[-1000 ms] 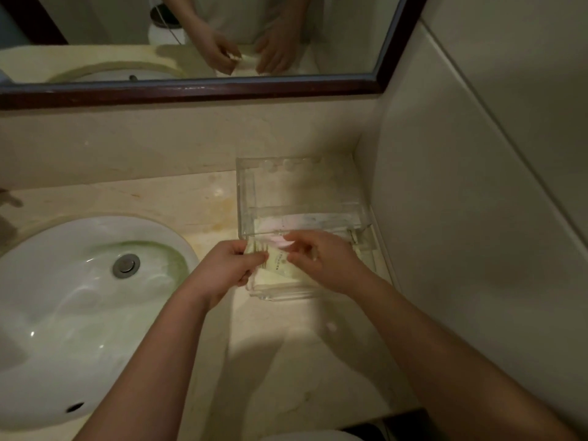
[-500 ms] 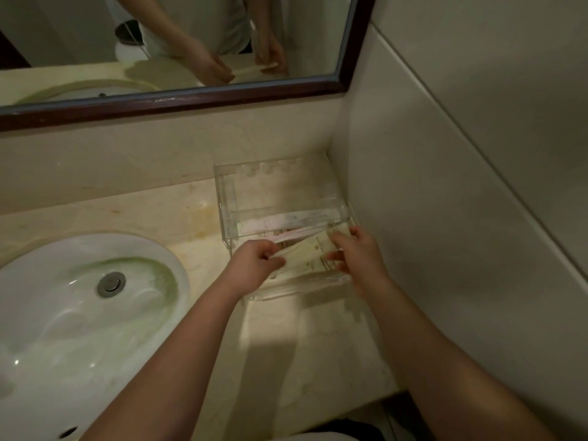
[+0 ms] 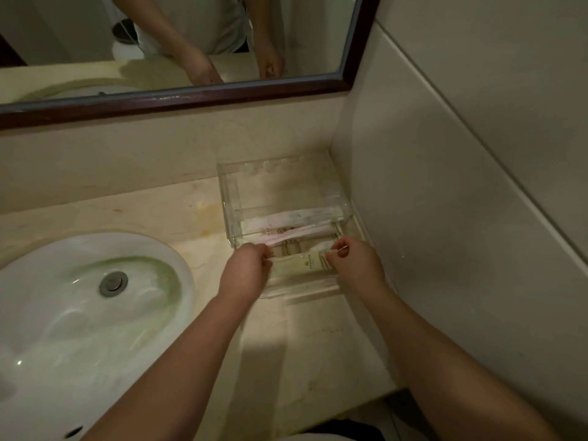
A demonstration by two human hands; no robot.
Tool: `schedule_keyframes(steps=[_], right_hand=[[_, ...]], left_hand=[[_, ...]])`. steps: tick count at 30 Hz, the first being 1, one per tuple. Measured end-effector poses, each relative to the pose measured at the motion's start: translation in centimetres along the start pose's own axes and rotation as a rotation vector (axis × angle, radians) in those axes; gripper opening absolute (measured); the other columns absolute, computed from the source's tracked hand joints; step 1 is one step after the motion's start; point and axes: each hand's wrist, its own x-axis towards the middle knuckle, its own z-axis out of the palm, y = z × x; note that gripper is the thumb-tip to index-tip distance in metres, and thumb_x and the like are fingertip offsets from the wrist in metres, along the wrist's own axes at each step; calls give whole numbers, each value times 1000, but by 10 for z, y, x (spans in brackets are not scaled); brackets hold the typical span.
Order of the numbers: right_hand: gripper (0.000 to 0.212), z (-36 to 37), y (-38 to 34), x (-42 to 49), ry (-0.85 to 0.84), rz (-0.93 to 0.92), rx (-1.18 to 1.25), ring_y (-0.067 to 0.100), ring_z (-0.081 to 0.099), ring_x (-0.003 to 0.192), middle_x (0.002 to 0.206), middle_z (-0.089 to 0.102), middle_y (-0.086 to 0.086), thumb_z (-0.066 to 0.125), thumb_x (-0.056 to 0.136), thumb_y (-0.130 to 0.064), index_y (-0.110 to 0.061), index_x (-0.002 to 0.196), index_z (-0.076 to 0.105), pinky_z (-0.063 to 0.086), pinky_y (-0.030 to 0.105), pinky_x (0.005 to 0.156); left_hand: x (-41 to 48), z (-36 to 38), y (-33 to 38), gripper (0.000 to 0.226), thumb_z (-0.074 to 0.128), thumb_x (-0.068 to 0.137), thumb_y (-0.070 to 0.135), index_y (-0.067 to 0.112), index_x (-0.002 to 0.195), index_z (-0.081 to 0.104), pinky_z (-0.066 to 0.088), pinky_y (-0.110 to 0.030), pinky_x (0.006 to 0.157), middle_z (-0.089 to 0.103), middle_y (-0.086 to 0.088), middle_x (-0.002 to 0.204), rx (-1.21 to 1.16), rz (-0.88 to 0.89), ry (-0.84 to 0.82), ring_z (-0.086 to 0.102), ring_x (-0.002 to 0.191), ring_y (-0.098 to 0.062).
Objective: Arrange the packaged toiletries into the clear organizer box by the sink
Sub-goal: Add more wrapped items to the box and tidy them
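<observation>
A clear organizer box [image 3: 229, 189] stands on the counter in the corner, against the right wall. Its front section holds several flat packets: pink-and-white ones [image 3: 296, 232] lie across the back, and a cream packet with a small logo [image 3: 302, 264] lies in front. My left hand [image 3: 248, 268] pinches the cream packet's left end. My right hand [image 3: 354, 261] pinches its right end. The packet sits low inside the front of the box, between my hands.
A white sink basin [image 3: 79, 313] with a metal drain [image 3: 113, 283] fills the left. The beige counter [image 3: 318, 354] runs to a front edge near my forearms. A dark-framed mirror [image 3: 178, 100] hangs above, and the tiled wall [image 3: 445, 218] closes the right side.
My hands spread apart to the ends of the cream packet and lowered it flat into the box's front section. The view shifted slightly.
</observation>
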Motion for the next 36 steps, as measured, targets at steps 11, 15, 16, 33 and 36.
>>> schedule_keyframes(steps=[11,15,16,33,36], right_hand=[[21,8,-1,-5,97,-428,-384,25,56,98,104,64,1,61,86,-29,-30,105,68,49,35,76],[20,9,-1,-4,71,-454,-456,25,54,95,97,68,-1,54,88,-31,-29,98,72,46,36,78],[19,8,-1,-3,70,-434,-453,25,54,95,98,68,0,55,88,-32,-28,97,71,46,36,79],[52,33,-20,-14,20,-432,-472,31,35,135,148,38,15,47,88,-11,-12,140,41,37,41,105],[58,32,-17,-19,-4,-325,-467,31,24,141,157,22,14,44,91,-16,-15,148,30,32,43,109]], left_hand=[[-13,7,2,19,58,85,17,17,99,71,55,-37,65,62,-4,102,255,4,38,61,93,-26],[-14,9,1,19,59,84,18,16,97,72,54,-36,65,60,-5,102,249,24,37,59,93,-27],[-15,8,2,19,58,84,18,15,96,72,53,-35,65,60,-5,101,246,29,32,60,93,-27],[-28,16,-7,58,55,86,20,0,139,41,35,-43,109,39,-23,147,289,206,56,34,136,-39],[-33,21,-5,65,41,97,32,2,150,19,6,-47,119,12,-20,160,320,102,2,7,148,-36]])
